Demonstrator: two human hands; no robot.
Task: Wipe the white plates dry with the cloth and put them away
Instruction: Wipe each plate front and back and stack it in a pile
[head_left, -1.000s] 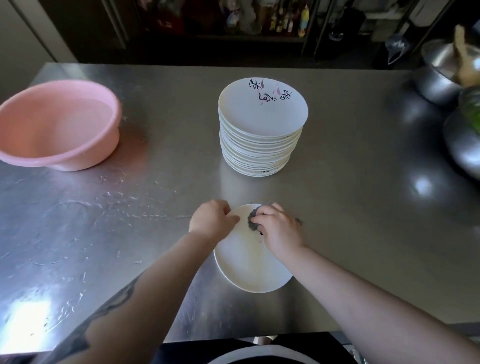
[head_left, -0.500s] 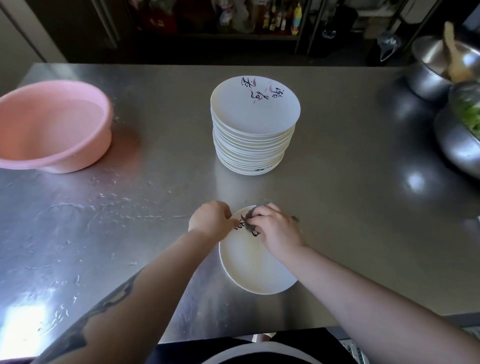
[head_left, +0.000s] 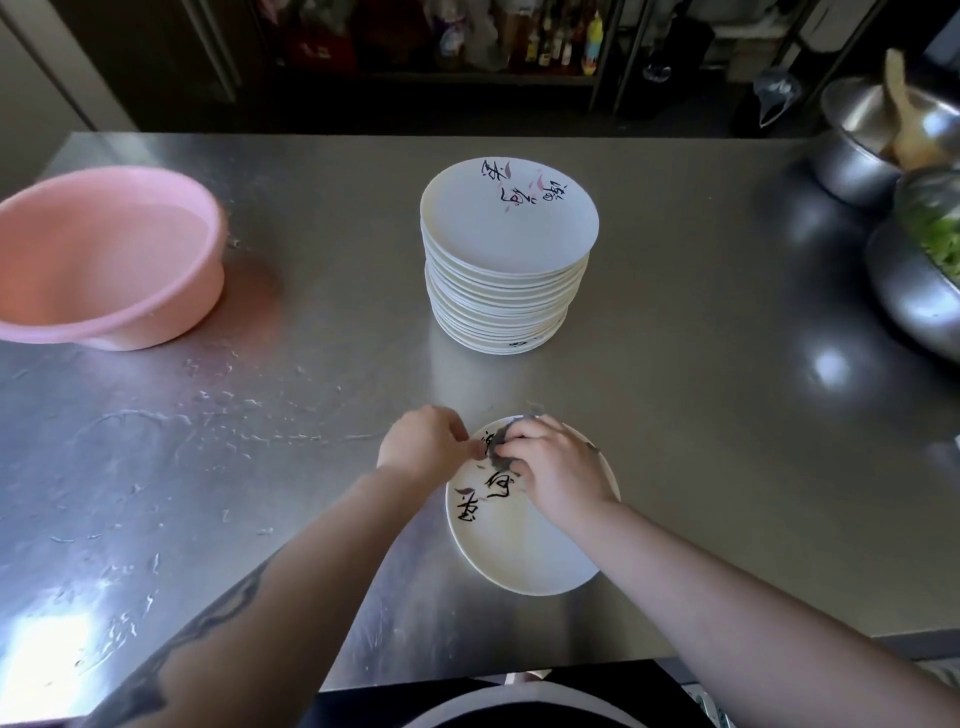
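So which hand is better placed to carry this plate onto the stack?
Probably the left hand: it already holds the plate by its rim, while the right hand holds the cloth.

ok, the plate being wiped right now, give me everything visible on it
The plate is round, white and shallow, glossy like glazed ceramic or melamine, with black brush lettering and small pink petal marks on its upper face. It sits face up at the near edge of the steel counter, apart from the plate stack behind it. The left hand grips its far left rim. The right hand presses a bunched grey cloth onto its far part, hiding some lettering. Whether it is still wet cannot be told.
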